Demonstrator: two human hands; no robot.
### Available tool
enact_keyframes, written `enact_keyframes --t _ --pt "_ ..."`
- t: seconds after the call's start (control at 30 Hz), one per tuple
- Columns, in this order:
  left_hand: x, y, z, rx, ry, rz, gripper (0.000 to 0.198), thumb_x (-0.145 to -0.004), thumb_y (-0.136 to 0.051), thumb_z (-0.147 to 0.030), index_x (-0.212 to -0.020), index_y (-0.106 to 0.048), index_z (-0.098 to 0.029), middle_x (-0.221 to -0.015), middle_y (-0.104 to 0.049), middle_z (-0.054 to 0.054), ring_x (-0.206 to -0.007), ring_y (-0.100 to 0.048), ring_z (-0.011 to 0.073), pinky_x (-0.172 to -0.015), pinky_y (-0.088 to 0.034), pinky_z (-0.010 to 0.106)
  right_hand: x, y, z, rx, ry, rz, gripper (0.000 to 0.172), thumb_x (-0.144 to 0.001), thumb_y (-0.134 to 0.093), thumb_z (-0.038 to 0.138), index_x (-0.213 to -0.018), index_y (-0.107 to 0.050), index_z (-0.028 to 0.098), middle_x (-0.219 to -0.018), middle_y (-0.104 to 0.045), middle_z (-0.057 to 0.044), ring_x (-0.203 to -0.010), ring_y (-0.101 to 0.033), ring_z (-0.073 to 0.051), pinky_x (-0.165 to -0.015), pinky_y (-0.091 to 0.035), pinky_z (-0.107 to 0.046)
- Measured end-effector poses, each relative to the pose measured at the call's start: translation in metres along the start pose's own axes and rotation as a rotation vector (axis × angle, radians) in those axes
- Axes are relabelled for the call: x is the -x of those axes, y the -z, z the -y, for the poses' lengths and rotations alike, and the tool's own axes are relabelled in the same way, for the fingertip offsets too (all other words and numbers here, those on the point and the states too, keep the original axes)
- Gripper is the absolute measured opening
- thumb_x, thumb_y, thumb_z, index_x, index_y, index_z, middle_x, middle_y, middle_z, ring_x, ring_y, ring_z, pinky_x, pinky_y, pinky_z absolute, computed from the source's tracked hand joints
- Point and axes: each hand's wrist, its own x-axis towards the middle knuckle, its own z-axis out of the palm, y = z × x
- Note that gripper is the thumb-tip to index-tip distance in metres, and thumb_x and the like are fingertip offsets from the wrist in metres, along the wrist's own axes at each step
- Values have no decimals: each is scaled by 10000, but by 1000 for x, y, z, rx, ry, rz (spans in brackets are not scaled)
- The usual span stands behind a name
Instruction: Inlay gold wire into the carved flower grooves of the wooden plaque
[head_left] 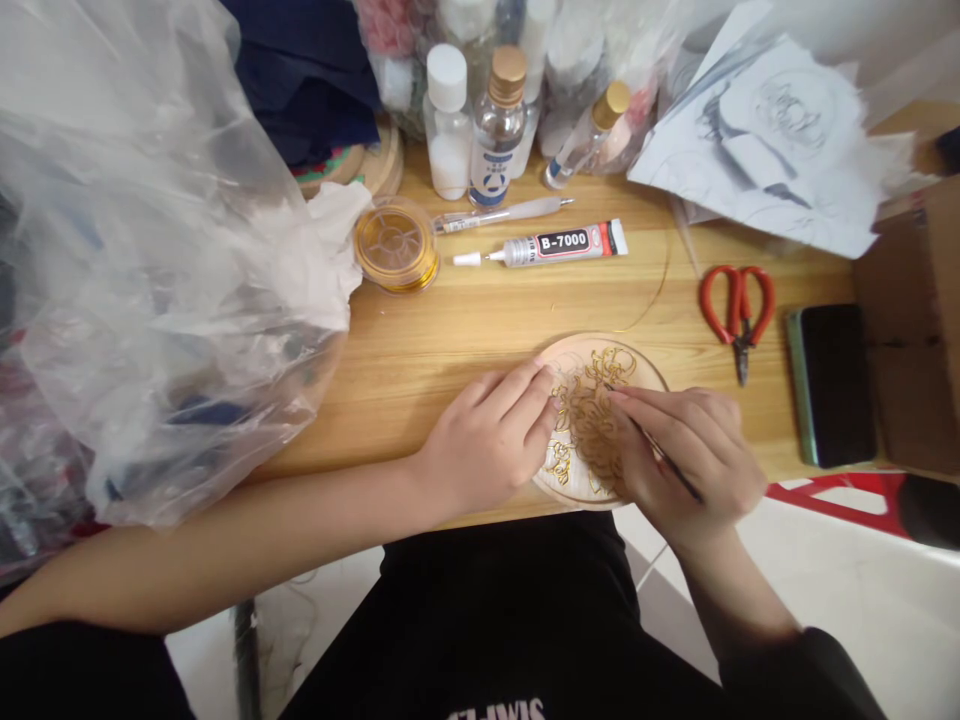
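Note:
A round wooden disc (645,365) lies at the near edge of the wooden table, covered with a pattern of bent gold wire (592,420). My left hand (491,440) rests on the disc's left rim, fingertips pressed together on the wire pattern. My right hand (686,455) lies over the disc's right side and pinches a thin dark tool (664,455), whose tip points at the wire near the disc's middle.
A spool of gold wire (396,245), a B-7000 glue tube (555,243), a white pen tool (502,213) and several bottles (495,125) stand behind. Red scissors (739,305) and a phone (832,385) lie right. A large plastic bag (150,260) fills the left, papers (780,140) the back right.

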Motion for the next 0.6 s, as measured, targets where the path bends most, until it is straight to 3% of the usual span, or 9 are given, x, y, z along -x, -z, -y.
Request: enact_keyframes --t 0.13,0.33,0.6 --pt "0 1 0 3 -2 -3 169 -889 -530 -148 -959 -661 -67 -1145 -669 174 -1108 -623 284 -818 -539 367 0 3 -1 -22 -43 -1 415 -735 -690 45 -1084 -664 268 -928 -754 -45 -737 -684 -206 -673 -489 -374" --pt "0 0 0 -8 -8 10 182 -894 -529 -163 -982 -660 -72 -1157 -668 165 -1114 -623 283 -824 -545 367 -4 -4 7 -290 -165 48 341 -748 -671 37 -1019 -689 244 -918 -750 -57 -812 -702 -224 -707 -531 -388" --pt "-1 1 1 -10 -7 7 180 -889 -535 -159 -983 -656 -63 -1150 -672 171 -1111 -630 286 -827 -550 364 -4 -8 6 -316 -175 74 335 -754 -674 50 -1026 -693 245 -927 -753 -50 -829 -699 -215 -752 -539 -393"
